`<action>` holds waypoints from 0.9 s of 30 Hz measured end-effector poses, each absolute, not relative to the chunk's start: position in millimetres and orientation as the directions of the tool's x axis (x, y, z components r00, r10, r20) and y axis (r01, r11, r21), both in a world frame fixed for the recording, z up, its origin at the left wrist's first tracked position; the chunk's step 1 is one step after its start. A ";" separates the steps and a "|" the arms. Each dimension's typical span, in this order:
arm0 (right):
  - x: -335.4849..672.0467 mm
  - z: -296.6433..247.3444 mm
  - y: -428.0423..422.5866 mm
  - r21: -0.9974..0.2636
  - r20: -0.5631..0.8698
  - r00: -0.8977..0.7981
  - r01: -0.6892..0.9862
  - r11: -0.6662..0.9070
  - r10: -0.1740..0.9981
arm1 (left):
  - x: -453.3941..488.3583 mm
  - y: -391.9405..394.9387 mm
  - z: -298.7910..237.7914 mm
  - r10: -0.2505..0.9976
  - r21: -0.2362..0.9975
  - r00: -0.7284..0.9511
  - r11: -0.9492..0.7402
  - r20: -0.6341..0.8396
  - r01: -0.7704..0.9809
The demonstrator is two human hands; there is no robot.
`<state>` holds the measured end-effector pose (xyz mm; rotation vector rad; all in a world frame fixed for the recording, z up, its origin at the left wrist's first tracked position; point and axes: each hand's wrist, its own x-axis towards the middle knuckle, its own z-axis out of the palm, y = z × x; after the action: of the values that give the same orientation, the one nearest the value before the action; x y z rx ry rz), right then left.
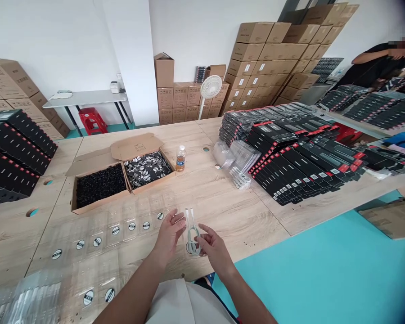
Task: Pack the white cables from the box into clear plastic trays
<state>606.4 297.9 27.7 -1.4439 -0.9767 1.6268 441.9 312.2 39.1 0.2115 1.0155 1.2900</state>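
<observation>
A coiled white charging cable [193, 231] with its two plugs pointing away from me lies over a clear plastic tray [186, 254] with a round black-and-white sticker. My right hand [213, 247] pinches the cable's coil from the right, thumb on top. On the other side my left hand [170, 234] is beside the plugs, its fingers loosely bent and apart, with nothing visible in them. To the left stand rows of similar clear plastic trays [121, 225] with round stickers. More white cables [239, 177] lie bundled beyond my right hand.
Two open cardboard boxes, one holding small black pieces [101, 185], the other black-and-silver packets [147, 170], sit ahead left. A drink bottle [180, 159] stands beside them. Black-and-red product boxes [300, 166] are piled at right. A person [371, 65] works at far right.
</observation>
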 end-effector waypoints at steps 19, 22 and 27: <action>635.9 21.0 313.7 -0.915 -0.399 -0.248 0.039 -0.402 0.883 | 488.6 311.9 23.7 0.858 0.810 -0.090 0.438 -0.506 -0.390; 646.6 1.1 317.1 -0.912 -0.408 -0.229 0.144 -0.384 0.884 | 493.4 313.9 20.9 0.838 0.783 -0.061 0.479 -0.543 -0.396; 672.8 -46.3 343.1 -0.736 -0.485 0.013 0.534 -0.416 0.875 | 489.3 311.3 -0.1 0.730 0.709 -0.100 0.606 -0.676 -0.361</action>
<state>672.8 343.1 -46.3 -1.9520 -1.4464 1.3651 489.3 311.3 -0.1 0.3420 1.3910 0.9466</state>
